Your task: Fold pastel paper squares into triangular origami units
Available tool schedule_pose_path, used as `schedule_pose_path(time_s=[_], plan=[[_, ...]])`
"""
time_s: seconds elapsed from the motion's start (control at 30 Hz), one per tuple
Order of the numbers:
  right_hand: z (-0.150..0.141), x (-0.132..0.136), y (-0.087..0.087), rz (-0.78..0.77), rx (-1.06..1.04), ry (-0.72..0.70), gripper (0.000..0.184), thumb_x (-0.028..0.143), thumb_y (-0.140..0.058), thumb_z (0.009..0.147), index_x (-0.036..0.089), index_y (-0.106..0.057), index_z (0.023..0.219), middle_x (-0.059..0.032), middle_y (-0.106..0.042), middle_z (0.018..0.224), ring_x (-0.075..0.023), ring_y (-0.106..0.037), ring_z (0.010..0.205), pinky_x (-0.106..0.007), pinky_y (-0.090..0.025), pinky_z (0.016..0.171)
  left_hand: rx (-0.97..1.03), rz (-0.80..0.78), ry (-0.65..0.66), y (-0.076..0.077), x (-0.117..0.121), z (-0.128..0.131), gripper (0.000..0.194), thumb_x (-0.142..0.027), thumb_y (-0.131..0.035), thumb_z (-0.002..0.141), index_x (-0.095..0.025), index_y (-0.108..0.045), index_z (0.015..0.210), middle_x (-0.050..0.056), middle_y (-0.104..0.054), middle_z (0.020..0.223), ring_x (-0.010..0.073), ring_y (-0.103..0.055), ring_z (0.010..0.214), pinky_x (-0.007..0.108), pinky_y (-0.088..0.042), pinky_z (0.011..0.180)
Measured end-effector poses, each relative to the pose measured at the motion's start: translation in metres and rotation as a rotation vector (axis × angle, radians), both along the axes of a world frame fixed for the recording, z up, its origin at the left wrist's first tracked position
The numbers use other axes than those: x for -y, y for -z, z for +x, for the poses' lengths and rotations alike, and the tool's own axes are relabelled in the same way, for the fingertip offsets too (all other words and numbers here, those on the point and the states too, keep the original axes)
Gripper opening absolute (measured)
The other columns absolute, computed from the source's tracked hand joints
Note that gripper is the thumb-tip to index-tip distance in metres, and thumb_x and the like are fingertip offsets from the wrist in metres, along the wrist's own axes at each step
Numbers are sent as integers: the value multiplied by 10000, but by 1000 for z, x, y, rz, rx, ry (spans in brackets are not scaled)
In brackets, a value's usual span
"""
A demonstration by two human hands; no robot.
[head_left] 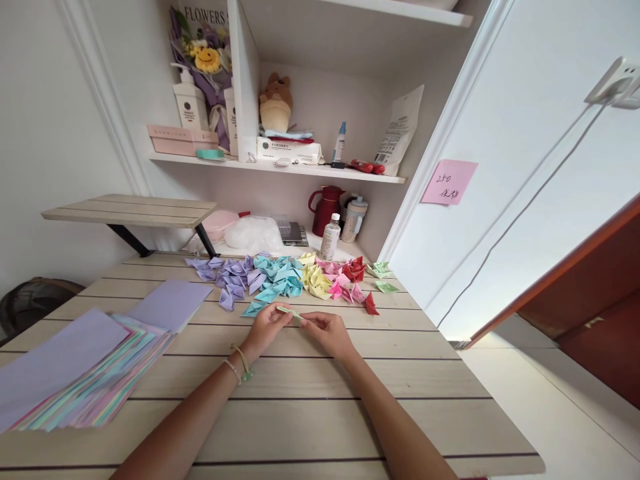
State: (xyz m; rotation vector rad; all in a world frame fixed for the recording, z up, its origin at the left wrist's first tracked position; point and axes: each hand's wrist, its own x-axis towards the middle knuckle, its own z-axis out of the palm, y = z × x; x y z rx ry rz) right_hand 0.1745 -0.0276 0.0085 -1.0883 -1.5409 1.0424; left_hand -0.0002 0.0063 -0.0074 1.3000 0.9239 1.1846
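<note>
Below the centre of the frame, the folded green paper spans from the left hand to the right hand, its long axis slanting slightly down rightward over the worktop; each grip narrowly pinches one end, equally near.

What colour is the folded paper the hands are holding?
The folded paper is pale green, seen best in the head view.

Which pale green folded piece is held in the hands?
The narrow strip held between the left hand and right hand; the other pale green pieces lie on the tabletop, beyond the right hand.
</note>
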Motion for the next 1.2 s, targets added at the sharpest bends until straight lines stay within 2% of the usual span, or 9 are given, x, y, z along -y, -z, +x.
schedule_pose_path(time_s=[0.13, 0.27, 0.4, 0.53, 0.7, 0.8, 0.9, 1.03, 1.2], plan=[[0, -2, 6, -19, -16, 15, 385, 433, -628, 714, 149, -673, 969, -90, -713, 853, -241, -662, 793, -342, -522, 712, -77, 62, 0, 1, 1, 0, 360, -426, -633, 689, -143, -612, 911, 40, -663, 750, 186, -630, 713, 320, -504, 691], [3, -5, 11, -11, 50, 68, 405, 414, -583, 759, 117, -643, 1027, -91, -712, 803, -226, -664, 734, -328, -523, 673, -234, 204, -20, -2, 6, 0, 327, -382, -597, 729, -150, -622, 959, 58, -655, 844, 182, -614, 749, 313, -505, 698], [3, -4, 9, 89, 223, 125, 342, 370, -497, 821, 144, -654, 1025, -80, -709, 863, -218, -658, 755, -313, -503, 701, -409, 375, -67, -6, 10, 0, 283, -329, -558, 766, -183, -627, 998, 64, -613, 942, 155, -587, 718, 298, -509, 667], [-1, -1, 7, 216, 416, 170, 326, 274, -408, 863, 176, -624, 1086, -76, -702, 922, -205, -648, 769, -285, -470, 723, -495, 507, -66, -7, 13, 1, 289, -265, -515, 802, -204, -603, 1071, 66, -576, 953, 152, -570, 745, 317, -507, 705], [-7, 5, 4, 234, 665, 229, 355, 169, -453, 802, 178, -571, 1137, -65, -702, 854, -189, -634, 728, -240, -425, 665, -537, 623, 41, -10, 20, 4, 325, -208, -463, 833, -221, -568, 1141, 67, -561, 931, 173, -546, 850, 326, -490, 756], [-10, 8, -2, 242, 839, 259, 301, 159, -468, 790, 196, -604, 1056, -57, -695, 845, -179, -622, 734, -221, -385, 627, -563, 649, 95, -11, 25, 6, 345, -202, -448, 841, -215, -545, 1172, 67, -554, 918, 166, -545, 831, 325, -480, 775], [-14, 10, -6, 255, 967, 259, 248, 189, -424, 844, 200, -616, 1001, -63, -688, 838, -161, -612, 724, -215, -355, 602, -597, 626, 30, -7, 25, 9, 385, -213, -460, 833, -199, -501, 1215, 82, -549, 968, 176, -548, 845, 352, -473, 804], [-22, 9, -8, 321, 1045, 235, 216, 241, -421, 873, 197, -625, 931, -76, -673, 822, -168, -598, 751, -226, -356, 620, -636, 571, -88, 0, 21, 12, 436, -150, -436, 809, -164, -465, 1244, 107, -560, 1026, 224, -532, 984, 417, -426, 897], [-29, 5, -3, 336, 1096, 277, 149, 221, -476, 838, 163, -614, 828, -113, -648, 812, -201, -589, 753, -253, -372, 611, -664, 534, -74, 1, 21, 17, 446, -78, -394, 770, -153, -510, 1195, 109, -577, 1057, 232, -517, 1043, 408, -399, 935]])
